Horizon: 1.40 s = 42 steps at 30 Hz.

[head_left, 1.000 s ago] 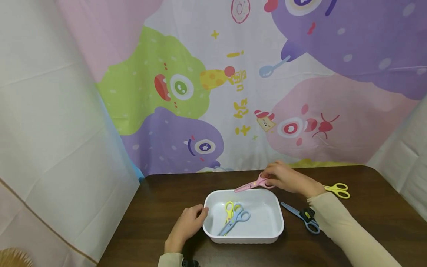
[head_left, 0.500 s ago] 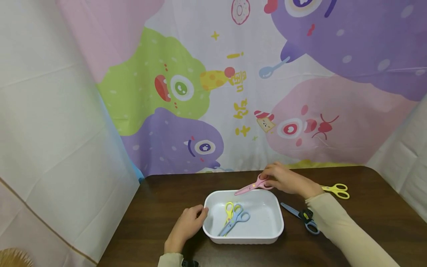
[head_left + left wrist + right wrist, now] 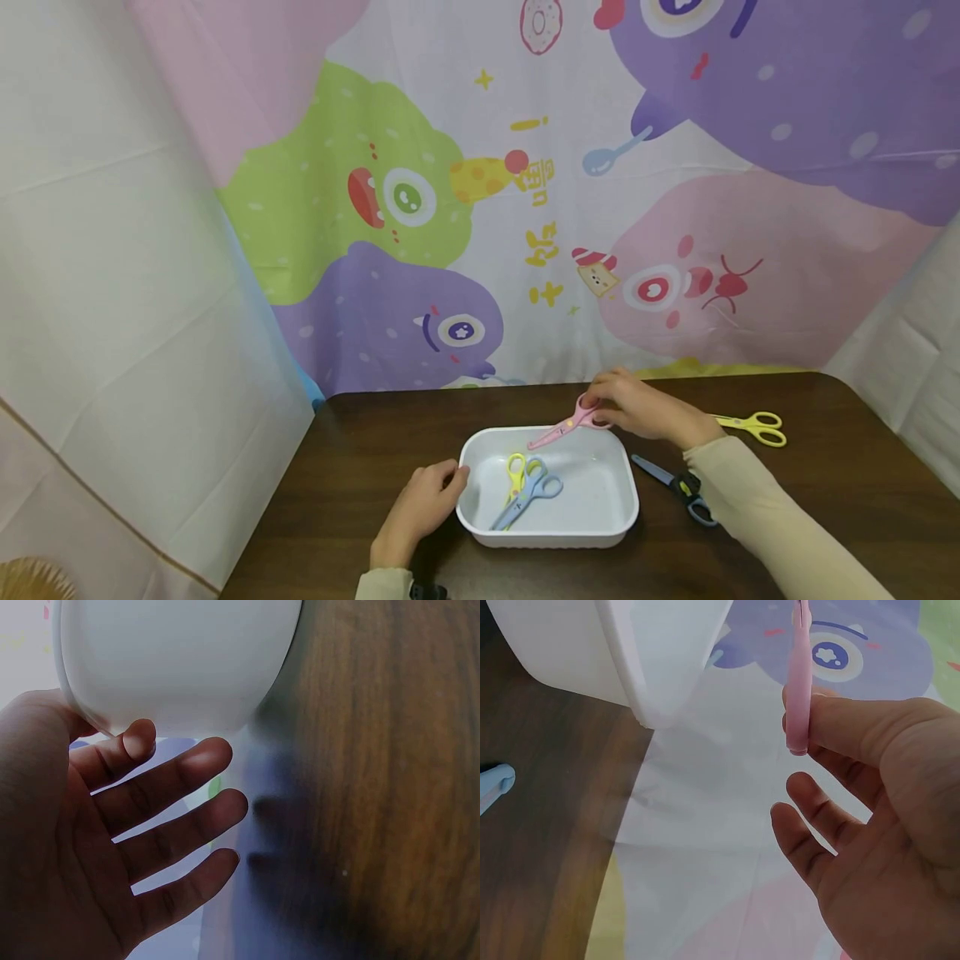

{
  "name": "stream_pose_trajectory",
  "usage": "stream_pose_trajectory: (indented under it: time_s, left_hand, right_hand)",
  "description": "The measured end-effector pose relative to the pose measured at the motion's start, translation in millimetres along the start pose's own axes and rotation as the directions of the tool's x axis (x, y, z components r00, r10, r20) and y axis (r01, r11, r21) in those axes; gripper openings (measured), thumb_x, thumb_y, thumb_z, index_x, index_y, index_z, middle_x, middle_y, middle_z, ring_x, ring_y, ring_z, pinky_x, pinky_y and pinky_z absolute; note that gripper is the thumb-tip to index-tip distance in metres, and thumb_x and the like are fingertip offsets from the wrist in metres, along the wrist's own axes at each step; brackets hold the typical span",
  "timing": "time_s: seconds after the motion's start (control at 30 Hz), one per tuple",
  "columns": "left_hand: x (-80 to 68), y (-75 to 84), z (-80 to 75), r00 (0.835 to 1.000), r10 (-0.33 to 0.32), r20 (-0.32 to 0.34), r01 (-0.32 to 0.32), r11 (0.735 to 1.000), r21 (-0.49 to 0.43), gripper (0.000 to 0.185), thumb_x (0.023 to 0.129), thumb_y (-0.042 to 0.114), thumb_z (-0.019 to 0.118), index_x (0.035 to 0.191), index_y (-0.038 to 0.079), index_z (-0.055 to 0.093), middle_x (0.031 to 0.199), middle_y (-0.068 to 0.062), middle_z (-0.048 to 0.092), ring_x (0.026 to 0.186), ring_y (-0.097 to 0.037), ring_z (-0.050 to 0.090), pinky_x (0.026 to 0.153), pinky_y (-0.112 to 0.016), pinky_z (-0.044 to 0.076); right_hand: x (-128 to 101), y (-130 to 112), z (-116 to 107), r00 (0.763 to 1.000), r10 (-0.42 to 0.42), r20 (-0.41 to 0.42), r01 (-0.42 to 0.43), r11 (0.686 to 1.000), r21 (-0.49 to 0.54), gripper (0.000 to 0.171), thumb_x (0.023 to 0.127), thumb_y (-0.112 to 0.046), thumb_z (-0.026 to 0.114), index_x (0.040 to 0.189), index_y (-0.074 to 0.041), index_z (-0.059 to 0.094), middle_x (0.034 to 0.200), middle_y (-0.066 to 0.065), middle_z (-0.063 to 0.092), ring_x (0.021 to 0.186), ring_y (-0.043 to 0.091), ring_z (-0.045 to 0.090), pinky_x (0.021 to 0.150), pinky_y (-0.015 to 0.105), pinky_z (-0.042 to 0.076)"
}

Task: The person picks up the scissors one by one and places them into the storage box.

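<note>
- The pink scissors (image 3: 567, 423) are pinched by the handle between thumb and index finger of the right hand (image 3: 641, 406); in the right wrist view, the lower fingers are held apart from the handle.
- The blades are slanted down over the tray's far edge, tip above its inside; whether the rim is touched cannot be told.
- The white tray (image 3: 547, 540) is pinched at its left edge between thumb and index finger of the left hand (image 3: 422, 504), the other fingers being spread.
- Toward the tray's left edge, light blue scissors (image 3: 517, 506) are laid across yellow-handled scissors (image 3: 517, 482).
- Just beside the tray's right edge, blue scissors (image 3: 654, 472) are partly covered by the right wrist's black device (image 3: 686, 485).
- Near the table's (image 3: 337, 467) far right corner, yellow scissors (image 3: 741, 423) are seen, blades partly hidden by the right arm.
</note>
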<state>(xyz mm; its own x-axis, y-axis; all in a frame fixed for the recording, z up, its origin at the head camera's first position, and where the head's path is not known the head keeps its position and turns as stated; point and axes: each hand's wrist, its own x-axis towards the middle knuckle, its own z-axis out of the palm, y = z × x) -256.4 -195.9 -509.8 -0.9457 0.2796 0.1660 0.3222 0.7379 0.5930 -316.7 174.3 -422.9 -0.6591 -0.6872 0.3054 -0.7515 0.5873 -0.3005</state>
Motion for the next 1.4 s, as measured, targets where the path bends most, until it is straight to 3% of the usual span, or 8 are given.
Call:
stream_pose_trajectory:
  time_s: [0.3, 1.2, 1.4]
  left_hand:
    - [1.3, 0.1, 0.7, 1.0, 0.001, -0.008, -0.001, 1.0, 0.008, 0.032, 0.105, 0.03, 0.055, 0.075, 0.019, 0.055, 0.063, 0.009, 0.042, 0.057, -0.005, 0.041, 0.054, -0.024, 0.035]
    - [0.0, 0.6, -1.2, 1.0, -0.009, 0.0, 0.009, 1.0, 0.003, 0.034, 0.106, 0.032, 0.055, 0.075, 0.018, 0.054, 0.063, 0.009, 0.041, 0.057, -0.005, 0.04, 0.054, -0.024, 0.035]
    - [-1.1, -0.1, -0.5, 1.0, -0.01, 0.001, 0.01, 1.0, 0.0, 0.034, 0.106, 0.032, 0.055, 0.075, 0.019, 0.054, 0.063, 0.009, 0.041, 0.057, -0.005, 0.04, 0.054, -0.023, 0.035]
  right_hand:
    - [2.1, 0.9, 6.0, 0.999, -0.036, -0.016, 0.035, 0.999, -0.007, 0.012, 0.09, -0.008, 0.077, 0.103, -0.007, 0.077, 0.102, 0.003, 0.071, 0.1, 0.025, 0.061, 0.092, 0.046, 0.044]
    - [7.1, -4.1, 14.6, 0.996, 0.041, 0.076, -0.044, 0.999, 0.029, 0.013, 0.093, -0.01, 0.075, 0.106, -0.012, 0.077, 0.105, -0.002, 0.071, 0.103, 0.024, 0.055, 0.093, 0.046, 0.047]
    - [9.1, -5.9, 15.9, 0.997, 0.02, 0.075, -0.022, 0.999, 0.027, 0.013, 0.093, -0.008, 0.075, 0.105, -0.012, 0.077, 0.105, -0.002, 0.071, 0.103, 0.023, 0.055, 0.092, 0.045, 0.046]
